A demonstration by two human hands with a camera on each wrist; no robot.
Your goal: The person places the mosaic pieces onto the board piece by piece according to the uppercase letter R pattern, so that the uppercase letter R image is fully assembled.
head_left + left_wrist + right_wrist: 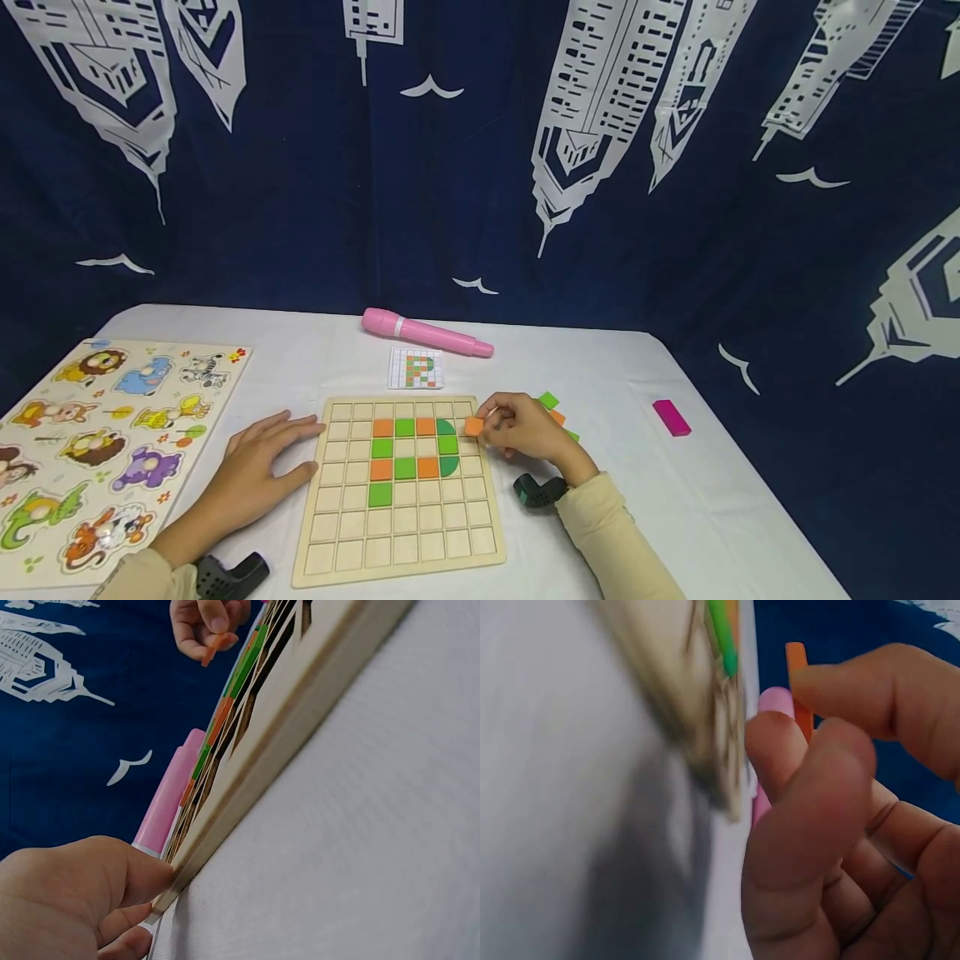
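I've got the orange square tile [473, 427] up near the top right edge of the gridded wooden board [429, 522], raised off it. Looks thin and stiff; I'd judge it light, hard to break, maybe a bit slick on its flat faces (material unclear from here). Best hold, I'd say: opposite edges, fingertips only. Right hand [528, 429] pinches it between thumb and finger, wrist angled in from the lower right, other fingers curled under. Left hand [262, 468] lies at the board's left edge, fingers fairly straight and thumb spread wide, touching the rim, gripping nothing I can make out.
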